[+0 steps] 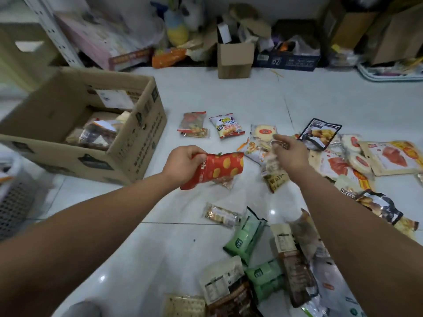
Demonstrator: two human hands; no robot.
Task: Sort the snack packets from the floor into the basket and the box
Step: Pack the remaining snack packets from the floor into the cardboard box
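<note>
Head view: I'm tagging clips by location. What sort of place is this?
Likely a storeroom or back room: a perforated metal shelf upright, cardboard boxes piled at the back, and snack packets strewn on the tiled floor.

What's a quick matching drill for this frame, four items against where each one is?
Items:
1. red spotted packet
2. clear packet
3. green packets
4. cardboard box

States:
A. lying on the floor
B. gripped by the right hand
C. already has packets inside
D. gripped by the left hand

Pairs: 1-D, 2-B, 3-A, 4-C
</note>
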